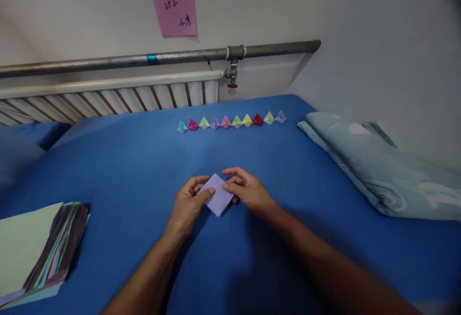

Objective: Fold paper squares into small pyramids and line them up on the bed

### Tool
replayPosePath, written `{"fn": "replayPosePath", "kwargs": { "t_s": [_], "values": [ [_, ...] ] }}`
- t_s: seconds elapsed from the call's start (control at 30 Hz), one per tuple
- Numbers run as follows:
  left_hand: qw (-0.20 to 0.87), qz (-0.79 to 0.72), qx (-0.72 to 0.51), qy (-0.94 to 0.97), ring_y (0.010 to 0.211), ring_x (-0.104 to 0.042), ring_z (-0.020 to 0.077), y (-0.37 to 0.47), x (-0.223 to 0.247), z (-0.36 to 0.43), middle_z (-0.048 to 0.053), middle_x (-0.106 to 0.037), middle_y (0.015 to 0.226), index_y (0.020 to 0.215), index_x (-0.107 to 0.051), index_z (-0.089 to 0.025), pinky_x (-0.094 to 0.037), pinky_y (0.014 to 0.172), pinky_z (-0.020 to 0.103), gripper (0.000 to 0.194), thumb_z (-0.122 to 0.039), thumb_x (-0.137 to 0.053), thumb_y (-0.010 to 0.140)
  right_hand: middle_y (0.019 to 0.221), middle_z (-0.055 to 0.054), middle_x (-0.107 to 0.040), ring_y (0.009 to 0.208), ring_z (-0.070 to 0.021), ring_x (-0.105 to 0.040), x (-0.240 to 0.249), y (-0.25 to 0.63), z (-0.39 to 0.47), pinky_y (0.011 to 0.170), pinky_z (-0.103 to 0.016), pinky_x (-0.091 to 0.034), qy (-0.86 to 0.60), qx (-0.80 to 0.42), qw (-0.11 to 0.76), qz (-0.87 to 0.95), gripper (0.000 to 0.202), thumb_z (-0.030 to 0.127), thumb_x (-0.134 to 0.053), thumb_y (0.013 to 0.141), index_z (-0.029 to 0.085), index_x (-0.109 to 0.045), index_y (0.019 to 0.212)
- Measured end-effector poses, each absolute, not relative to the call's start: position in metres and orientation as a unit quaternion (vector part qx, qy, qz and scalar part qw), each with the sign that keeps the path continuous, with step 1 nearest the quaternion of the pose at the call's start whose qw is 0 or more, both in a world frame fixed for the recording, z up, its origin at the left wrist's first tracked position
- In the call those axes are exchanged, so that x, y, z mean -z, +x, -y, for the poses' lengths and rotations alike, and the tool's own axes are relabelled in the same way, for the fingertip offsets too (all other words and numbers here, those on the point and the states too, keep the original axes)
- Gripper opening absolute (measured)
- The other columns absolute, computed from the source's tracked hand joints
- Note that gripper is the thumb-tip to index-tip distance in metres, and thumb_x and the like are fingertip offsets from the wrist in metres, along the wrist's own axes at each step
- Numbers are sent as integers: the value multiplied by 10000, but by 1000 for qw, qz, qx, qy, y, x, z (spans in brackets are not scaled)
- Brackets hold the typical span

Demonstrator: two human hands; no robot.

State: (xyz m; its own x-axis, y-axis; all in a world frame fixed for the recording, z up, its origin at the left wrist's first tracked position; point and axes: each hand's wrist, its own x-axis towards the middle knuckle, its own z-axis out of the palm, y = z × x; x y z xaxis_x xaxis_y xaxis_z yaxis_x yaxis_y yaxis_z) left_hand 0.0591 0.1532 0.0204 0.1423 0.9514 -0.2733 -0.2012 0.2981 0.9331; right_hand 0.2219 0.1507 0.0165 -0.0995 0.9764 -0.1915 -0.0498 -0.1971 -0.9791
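A small folded square of lavender paper [218, 202] is held between my two hands, one corner pointing away from me and one toward me. My left hand [188, 203] grips its left corner, thumb on top and fingers underneath. On the opposite side, my right hand [248, 190] pinches the right corner with the thumb on the upper face, its index finger lifted off the paper. The fingertips below the paper are partly hidden. Beyond the hands, several folded paper pieces [225, 122] in different colours lie in a row on the blue sheet [137, 161].
At the left lies a thick stack of coloured paper [29, 248]. A folded grey-green blanket [367, 166] rests at the right by the wall. Behind the bed run a metal pipe [190, 56] and a white radiator [126, 95]. A pink note [175, 6] hangs on the wall.
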Motion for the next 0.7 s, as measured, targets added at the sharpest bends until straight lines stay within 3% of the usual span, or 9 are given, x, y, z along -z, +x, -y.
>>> {"fn": "replayPosePath", "kwargs": {
  "t_s": [0.13,0.3,0.6,0.7],
  "values": [
    [684,-481,-390,386,536,-532,87,56,-23,-153,0,-621,635,779,-662,-136,-397,539,213,295,-360,-777,624,638,69,-567,488,-64,-478,-17,221,-148,476,-202,-396,-492,-579,430,487,220,230,-588,747,205,-571,964],
    [675,-490,-368,411,466,-462,72,53,-21,-154,-14,-563,542,661,-633,-138,-337,483,209,282,-389,-761,635,607,92,-510,472,-68,-481,-16,217,-146,442,-197,-411,-474,-613,383,503,320,227,-634,712,218,-564,1025],
    [693,-474,-298,453,497,-534,93,36,-26,-136,7,-615,609,744,-657,-132,-401,464,205,291,-323,-797,575,569,109,-499,383,-60,-428,-18,219,-120,388,-190,-335,-498,-609,340,515,345,167,-590,713,216,-530,1049],
    [679,-498,-252,477,446,-507,90,28,-25,-108,-9,-594,579,794,-656,-143,-377,422,201,277,-316,-768,609,568,95,-501,451,-80,-468,-15,216,-92,450,-201,-364,-505,-564,305,577,329,169,-568,747,215,-544,1071]
  ]
}}
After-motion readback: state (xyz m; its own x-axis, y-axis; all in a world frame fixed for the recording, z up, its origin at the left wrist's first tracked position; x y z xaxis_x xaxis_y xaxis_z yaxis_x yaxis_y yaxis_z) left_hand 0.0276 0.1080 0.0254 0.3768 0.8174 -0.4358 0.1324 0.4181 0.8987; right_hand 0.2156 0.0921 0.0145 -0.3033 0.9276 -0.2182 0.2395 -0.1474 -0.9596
